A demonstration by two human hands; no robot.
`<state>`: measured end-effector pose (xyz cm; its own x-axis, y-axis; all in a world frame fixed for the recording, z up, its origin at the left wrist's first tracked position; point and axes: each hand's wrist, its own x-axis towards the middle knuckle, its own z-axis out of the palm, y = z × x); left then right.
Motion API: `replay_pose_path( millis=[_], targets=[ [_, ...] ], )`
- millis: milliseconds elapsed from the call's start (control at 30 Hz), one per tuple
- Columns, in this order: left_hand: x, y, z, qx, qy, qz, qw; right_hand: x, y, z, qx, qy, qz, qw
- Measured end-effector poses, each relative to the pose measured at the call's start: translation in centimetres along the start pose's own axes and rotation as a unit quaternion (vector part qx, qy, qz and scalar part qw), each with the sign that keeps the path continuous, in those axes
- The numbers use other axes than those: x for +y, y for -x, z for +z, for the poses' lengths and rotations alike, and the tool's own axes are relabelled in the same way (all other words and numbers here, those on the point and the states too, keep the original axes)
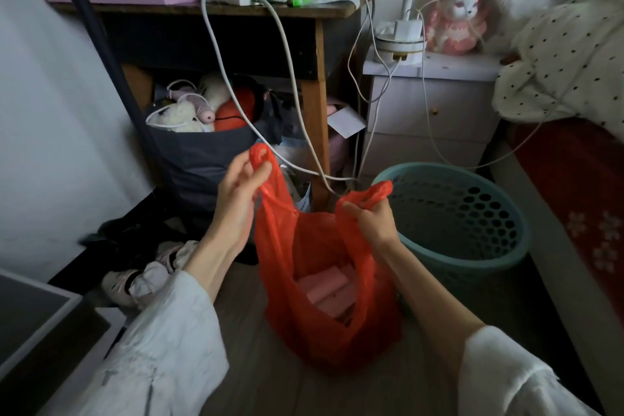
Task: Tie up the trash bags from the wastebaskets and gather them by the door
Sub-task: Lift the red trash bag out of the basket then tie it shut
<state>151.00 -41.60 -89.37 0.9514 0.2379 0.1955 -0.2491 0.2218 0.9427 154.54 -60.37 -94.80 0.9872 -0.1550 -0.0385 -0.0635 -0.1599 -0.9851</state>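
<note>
A red plastic trash bag (324, 324) stands on the wooden floor in front of me, its mouth open, with pink packets visible inside. My left hand (238, 194) grips the bag's left handle loop, held up high. My right hand (373, 218) is closed on the right handle loop, a little lower. The two handles are pulled apart and are not knotted. A teal perforated wastebasket (472, 246) sits just right of the bag, with no bag inside it.
A wooden desk (317, 40) with hanging white cables stands behind the bag. A dark fabric bin (202, 162) full of soft toys sits under it. A white nightstand (429, 111) and a bed (580, 159) are on the right; shoes (141, 277) lie at left.
</note>
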Motion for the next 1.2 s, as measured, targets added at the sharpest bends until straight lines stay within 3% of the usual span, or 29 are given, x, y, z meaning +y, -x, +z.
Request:
replay_pose_path(
  millis=[133,233,333,400,500,600,700,767,833,933,1067,1133,1200],
  targets=[
    [-2.8,0.8,-0.1,-0.046,-0.062,-0.014,0.997,0.7,0.5,-0.5,0.0,-0.067,0.049,0.997],
    [-4.4,1.2,-0.2,-0.029,-0.115,0.024,0.993,1.5,0.5,-1.2,-0.015,-0.054,0.033,0.998],
    [-5.2,1.5,0.3,0.001,-0.131,0.049,0.99,2.9,0.5,-1.5,-0.057,0.058,-0.006,0.997],
    [-6.2,1.4,-0.2,-0.038,-0.199,0.033,0.979,3.4,0.6,-1.5,-0.098,0.162,-0.067,0.98],
    [-8.3,1.6,-1.7,-0.114,-0.336,-0.037,0.934,3.6,1.0,-1.2,-0.156,0.268,-0.118,0.943],
    [-10.5,1.8,-2.6,-0.14,-0.359,-0.076,0.92,4.3,1.1,-0.7,-0.203,0.25,-0.125,0.939],
    [-10.8,1.7,-2.0,-0.081,-0.326,-0.07,0.939,4.4,1.1,-0.6,-0.175,0.288,-0.086,0.938],
    [-10.4,1.8,-1.5,-0.023,-0.295,-0.044,0.954,4.6,1.2,-0.6,-0.136,0.322,-0.122,0.929],
    [-10.3,2.2,-1.4,0.018,-0.259,-0.041,0.965,4.7,1.4,-0.8,-0.11,0.288,-0.134,0.942],
    [-10.8,2.6,-1.7,0.076,-0.168,-0.084,0.979,4.0,1.8,-0.8,-0.101,0.117,-0.075,0.985],
    [-10.4,2.6,-1.0,0.107,-0.054,-0.107,0.987,3.4,2.2,-0.7,-0.113,-0.048,0.01,0.992],
    [-10.3,2.5,-0.6,0.112,-0.065,-0.098,0.987,3.3,2.3,-0.7,-0.094,-0.098,0.039,0.99],
    [-10.3,2.5,-0.5,0.11,-0.162,-0.102,0.975,3.8,1.9,-0.6,-0.076,-0.104,0.058,0.99]
  ],
)
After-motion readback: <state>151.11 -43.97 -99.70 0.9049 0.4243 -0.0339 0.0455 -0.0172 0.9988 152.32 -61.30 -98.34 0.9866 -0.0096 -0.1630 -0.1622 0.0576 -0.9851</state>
